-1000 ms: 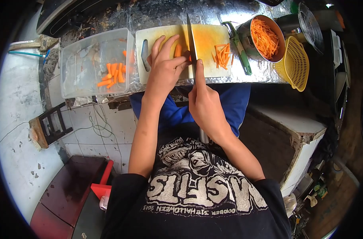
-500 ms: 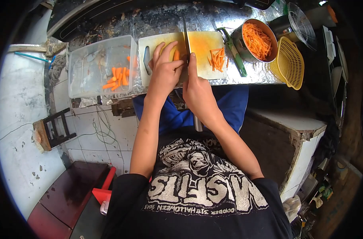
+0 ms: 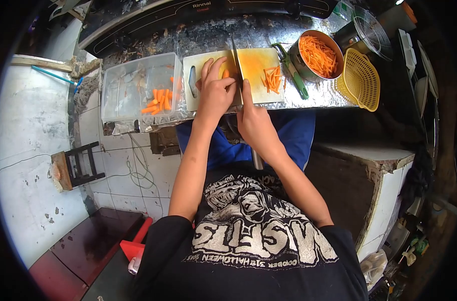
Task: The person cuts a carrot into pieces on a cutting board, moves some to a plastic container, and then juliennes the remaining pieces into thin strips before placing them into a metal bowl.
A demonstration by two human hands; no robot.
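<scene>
Board (image 3: 254,56) centre: knife (image 3: 237,57) beside carrot (image 3: 226,73)

Premises: small, worn kitchen.
Worktop: foil-lined counter (image 3: 318,98), cutting board (image 3: 256,55), induction hob (image 3: 163,15) behind.
Vessels: steel pot (image 3: 301,62) of carrot strips (image 3: 319,54), yellow colander (image 3: 361,80), clear tub (image 3: 123,90).
Finish: stained white tiles (image 3: 113,165).

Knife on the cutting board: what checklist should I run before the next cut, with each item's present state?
1. right hand grips the knife, index finger along the spine: ok.
2. left hand pins the carrot piece on the cutting board: ok.
3. left fingers clear of the blade: cannot tell, they sit right beside it.
4. cut strips lie apart, right of the blade: ok.
5. pot of strips stands off the board: ok.
</scene>
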